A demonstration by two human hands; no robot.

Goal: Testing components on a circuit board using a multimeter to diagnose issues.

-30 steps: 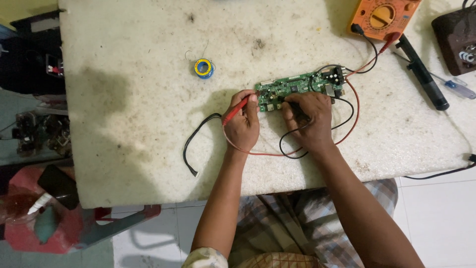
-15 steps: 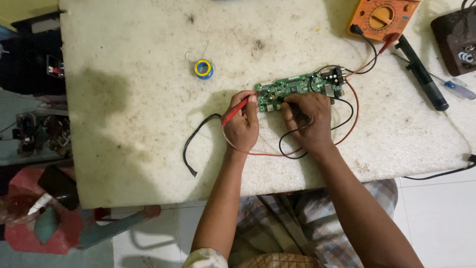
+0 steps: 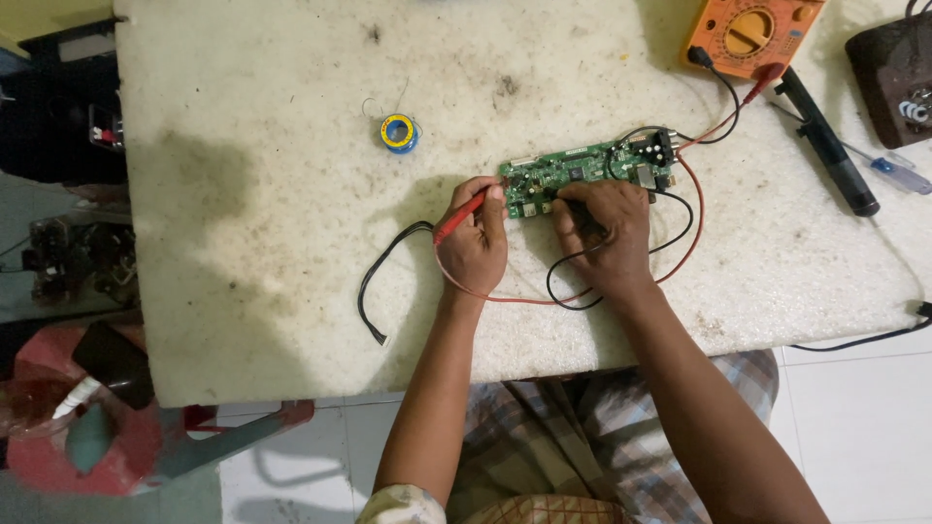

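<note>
A red stool (image 3: 87, 446) stands on the floor at the far left, below the edge of the bench (image 3: 243, 291), whose white top is stained and scuffed. A loose black wire (image 3: 374, 281) curls on the bench left of the hands, one end near the front edge. Behind it, well apart, lies a small spool (image 3: 399, 133) of solder, blue with a yellow centre.

The left hand (image 3: 475, 243) is closed on a red probe (image 3: 460, 215), held like a pen, with its tip at the left end of the green board (image 3: 582, 170). A red lead (image 3: 544, 299) loops from that hand along the bench in front of both wrists and rises on the right. The board lies flat near the middle of the bench, just behind both hands.

The right hand (image 3: 604, 238) is closed on a black probe (image 3: 585, 215) — mostly hidden under the fingers — pressed at the board's front edge. Its black lead (image 3: 563, 281) loops beside the wrist.

Farther right, the leads run up to an orange meter (image 3: 752, 34) at the back edge. Beside it lie a black rod-shaped tool (image 3: 827, 146) and a blue-handled screwdriver (image 3: 898, 175) — a dark box (image 3: 898, 82) sits in the corner.
</note>
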